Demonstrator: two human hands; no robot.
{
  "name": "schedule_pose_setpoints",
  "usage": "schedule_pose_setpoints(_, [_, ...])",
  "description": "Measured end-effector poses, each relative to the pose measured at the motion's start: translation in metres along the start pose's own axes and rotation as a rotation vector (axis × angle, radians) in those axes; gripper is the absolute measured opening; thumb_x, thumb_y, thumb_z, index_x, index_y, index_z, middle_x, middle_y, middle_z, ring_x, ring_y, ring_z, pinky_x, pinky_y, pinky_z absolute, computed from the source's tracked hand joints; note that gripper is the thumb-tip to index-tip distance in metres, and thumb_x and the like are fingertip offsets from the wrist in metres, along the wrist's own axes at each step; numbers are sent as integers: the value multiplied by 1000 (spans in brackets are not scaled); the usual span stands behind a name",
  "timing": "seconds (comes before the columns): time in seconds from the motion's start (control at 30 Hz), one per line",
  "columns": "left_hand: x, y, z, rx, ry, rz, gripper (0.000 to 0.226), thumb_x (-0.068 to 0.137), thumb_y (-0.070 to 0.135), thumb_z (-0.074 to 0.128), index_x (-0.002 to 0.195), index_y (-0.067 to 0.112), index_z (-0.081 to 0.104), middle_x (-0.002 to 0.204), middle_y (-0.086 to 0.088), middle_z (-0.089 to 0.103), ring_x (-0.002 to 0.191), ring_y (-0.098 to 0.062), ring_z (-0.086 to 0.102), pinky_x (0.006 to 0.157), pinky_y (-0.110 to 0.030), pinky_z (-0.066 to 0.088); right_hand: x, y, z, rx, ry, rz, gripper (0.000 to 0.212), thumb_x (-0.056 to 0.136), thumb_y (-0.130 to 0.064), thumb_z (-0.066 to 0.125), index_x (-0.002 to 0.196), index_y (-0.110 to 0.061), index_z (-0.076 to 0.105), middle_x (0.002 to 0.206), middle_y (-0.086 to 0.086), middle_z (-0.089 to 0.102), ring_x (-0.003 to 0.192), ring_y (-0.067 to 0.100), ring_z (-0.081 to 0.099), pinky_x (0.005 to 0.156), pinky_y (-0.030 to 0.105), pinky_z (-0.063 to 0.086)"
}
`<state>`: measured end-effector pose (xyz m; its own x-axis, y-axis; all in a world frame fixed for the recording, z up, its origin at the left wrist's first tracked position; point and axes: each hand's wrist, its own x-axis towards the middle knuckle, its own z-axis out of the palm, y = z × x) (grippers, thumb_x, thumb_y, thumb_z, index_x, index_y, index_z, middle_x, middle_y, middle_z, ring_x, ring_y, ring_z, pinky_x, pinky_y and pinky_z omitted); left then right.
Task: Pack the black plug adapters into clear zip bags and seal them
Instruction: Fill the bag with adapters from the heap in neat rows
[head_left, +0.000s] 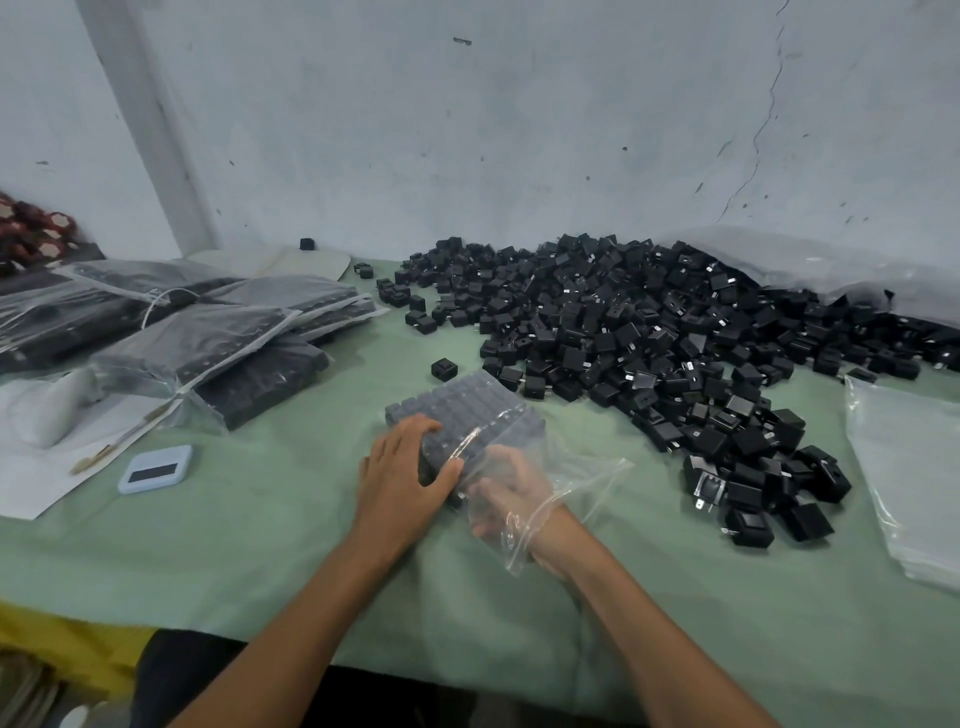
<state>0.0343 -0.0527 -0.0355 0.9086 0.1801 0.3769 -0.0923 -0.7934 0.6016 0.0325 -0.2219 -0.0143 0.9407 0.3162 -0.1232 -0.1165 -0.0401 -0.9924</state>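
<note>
The left hand (402, 480) fingers curl around the adapter block (462, 410), while the right hand (511, 491) reaches wrist-deep inside the zip bag (582, 483), fingers blurred.

Pale grey-white plastered wall (519, 130) stood behind the work surface, scuffed and marked, with 1 thin dark crack (763, 114) running down its right side. A lighter painted post (150, 135) leaned diagonally at left. Table was covered by a wrinkled pale green cloth (270, 561). Light was even and dim.
</note>
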Motion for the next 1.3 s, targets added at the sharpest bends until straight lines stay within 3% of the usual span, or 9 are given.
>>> schedule_pose_setpoints(0.27, [-5, -1, -1, -120, -59, -7, 38, 87, 48, 58, 123, 35, 57, 120, 15, 59, 117, -10, 52, 103, -40, 43, 1, 0, -3, -111, -32, -9, 7, 103, -29, 50, 108, -35, 51, 75, 0, 59, 55, 13, 59, 52, 25, 51])
schedule_pose_setpoints(0.43, [-6, 5, -3, -113, -55, -48, 38, 87, 43, 66, 123, 36, 55, 121, 15, 58, 108, -8, 55, 100, -40, 45, -1, -12, 6, -2, 40, 24, 80, 103, -11, 50, 152, -47, -3, 99, 18, 64, 76, 19, 71, 63, 30, 58])
schedule_pose_setpoints(0.53, [-6, 10, -4, -131, -49, -92, 42, 85, 45, 68, 123, 36, 55, 123, 15, 58, 108, -9, 56, 102, -41, 45, -8, -19, 4, 55, 96, 107, 83, 104, -20, 51, 153, -45, -11, 106, 17, 61, 96, 30, 65, 82, 45, 55])
schedule_pose_setpoints(0.63, [-6, 10, -4, -151, -56, -95, 45, 81, 50, 67, 123, 38, 55, 123, 17, 59, 109, -7, 56, 103, -43, 43, -18, -27, 4, 119, 85, 113, 72, 108, -27, 40, 154, -44, -13, 111, 22, 62, 88, 30, 63, 69, 41, 56])
schedule_pose_setpoints(0.8, [-4, -4, -4, -157, -60, -69, 47, 82, 46, 72, 125, 35, 55, 126, 11, 61, 110, -10, 57, 102, -42, 46, -34, -28, -5, -104, -32, 35, 51, 108, -11, 37, 156, -10, 21, 122, 18, 54, 103, 29, 58, 90, 48, 52])
schedule_pose_setpoints(0.9, [-3, -8, 0, -187, -61, -45, 54, 76, 57, 66, 124, 35, 55, 124, 10, 62, 112, -12, 58, 99, -39, 47, -48, -13, -27, -211, -75, -10, 26, 97, 6, 48, 120, 15, 56, 87, 3, 62, 74, 15, 61, 70, 33, 53])
schedule_pose_setpoints(1.07, [-3, -9, 6, -186, -65, -26, 55, 77, 57, 64, 126, 33, 53, 126, 8, 61, 114, -14, 56, 98, -42, 45, -80, 0, -108, -536, 192, -133, 20, 95, -13, 59, 101, -22, 76, 87, -17, 73, 79, -5, 63, 76, 20, 51])
schedule_pose_setpoints(1.2, [-4, -6, 6, -187, -74, -37, 58, 75, 61, 61, 126, 34, 53, 126, 9, 61, 113, -14, 57, 99, -43, 44, -84, -2, -168, -1098, 654, -187, 24, 95, -21, 56, 113, -26, 70, 105, -3, 64, 103, 22, 53, 90, 35, 44])
schedule_pose_setpoints(1.3, [-5, -4, 5, -190, -81, -44, 59, 75, 61, 61, 126, 35, 52, 127, 10, 61, 113, -13, 56, 100, -42, 45, -72, 0, -181, -1374, 684, -61, 28, 96, -37, 53, 121, -27, 60, 114, 2, 55, 106, 26, 46, 94, 39, 37])
